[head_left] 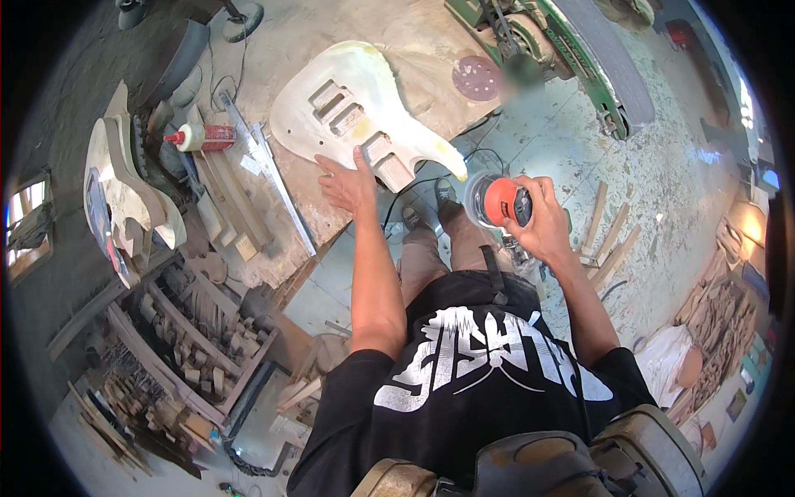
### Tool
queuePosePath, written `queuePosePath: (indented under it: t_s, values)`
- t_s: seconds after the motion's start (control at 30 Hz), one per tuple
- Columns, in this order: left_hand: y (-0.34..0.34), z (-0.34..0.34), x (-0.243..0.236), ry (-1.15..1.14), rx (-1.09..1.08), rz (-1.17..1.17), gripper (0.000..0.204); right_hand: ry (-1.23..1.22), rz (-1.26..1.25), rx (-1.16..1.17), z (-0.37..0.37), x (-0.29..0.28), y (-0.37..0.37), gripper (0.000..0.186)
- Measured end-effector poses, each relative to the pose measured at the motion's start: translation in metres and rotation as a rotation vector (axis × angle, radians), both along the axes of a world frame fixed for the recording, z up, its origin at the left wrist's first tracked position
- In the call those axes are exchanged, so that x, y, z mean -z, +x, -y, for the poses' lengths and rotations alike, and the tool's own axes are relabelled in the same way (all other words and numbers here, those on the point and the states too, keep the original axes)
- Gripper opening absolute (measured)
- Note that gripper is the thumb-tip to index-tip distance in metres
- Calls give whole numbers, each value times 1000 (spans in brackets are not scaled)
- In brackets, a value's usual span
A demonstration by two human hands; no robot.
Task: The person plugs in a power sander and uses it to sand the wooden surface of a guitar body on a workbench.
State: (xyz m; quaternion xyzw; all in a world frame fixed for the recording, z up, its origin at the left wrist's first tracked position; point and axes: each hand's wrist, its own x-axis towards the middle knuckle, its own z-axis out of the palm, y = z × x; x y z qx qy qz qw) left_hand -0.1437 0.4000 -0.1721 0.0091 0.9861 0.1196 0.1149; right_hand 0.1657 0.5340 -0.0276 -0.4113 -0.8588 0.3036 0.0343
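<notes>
A pale, unfinished electric guitar body (352, 87) lies on the workbench, its several routed cavities facing up. My left hand (348, 182) rests at its near edge with fingers spread, the thumb touching the rim and the other fingers on or just above the bench top. In my right hand (542, 219) is an orange and black orbital sander (501, 201), gripped round its top and held in the air off the bench's right side. The sander's round pad is turned to the left, apart from the guitar body. A maroon perforated sanding disc (476, 79) lies at the bench's right edge.
On the bench's left are a white glue bottle with a red cap (199, 137), a metal ruler (286, 190) and wood strips (236, 186). More guitar bodies (137, 182) stand farther left. A green belt machine (580, 66) is at the far right. Wood sticks (609, 236) lie on the floor.
</notes>
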Motion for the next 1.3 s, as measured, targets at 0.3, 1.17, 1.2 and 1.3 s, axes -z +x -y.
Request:
queuePosePath:
  t_s: [0.3,1.17,1.2,1.3]
  values:
    - [-29,1,35,129,-183,-149,100,29,80,-73,-12,3,-27,69]
    - [-31,-11,33,133,-117,-183,92,149,86,-582,-98,17,-170,61]
    - [-31,-11,34,135,-127,-184,92,129,120,-593,-100,15,-164,60]
    - [-29,-12,35,142,-129,-204,91,130,126,-618,-95,17,-159,61]
